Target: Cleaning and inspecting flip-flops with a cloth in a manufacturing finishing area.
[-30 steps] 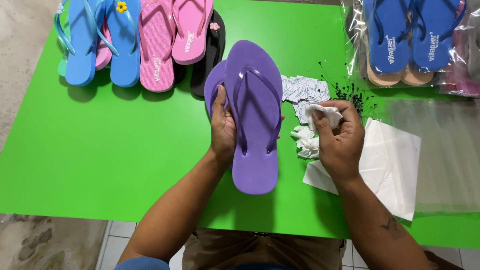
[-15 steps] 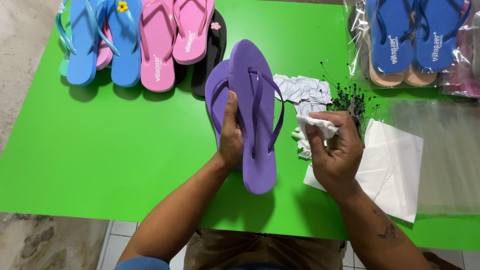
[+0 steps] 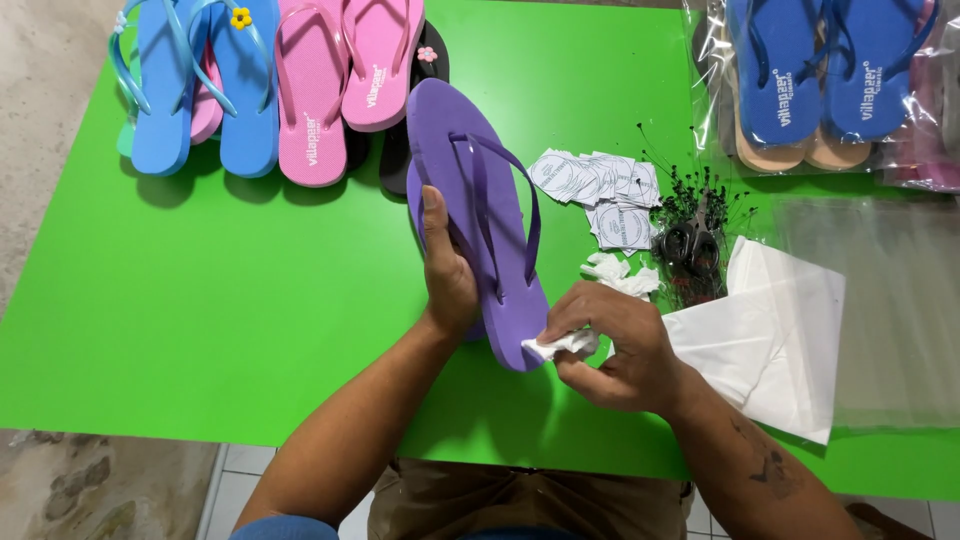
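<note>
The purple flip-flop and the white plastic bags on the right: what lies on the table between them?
In the head view, between the purple flip-flop and the white plastic bags lie white paper tags, crumpled white paper and black scissors among black fasteners.

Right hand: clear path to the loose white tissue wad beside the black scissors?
Probably yes. The right hand lies just below the tissue wad, bare green table between, but it already pinches a tissue against the purple flip-flop.

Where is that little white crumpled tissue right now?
In the head view, the white tissue is pinched in the right hand, pressed against the heel end of the purple flip-flop that the left hand holds, near the green table's front edge.
</note>
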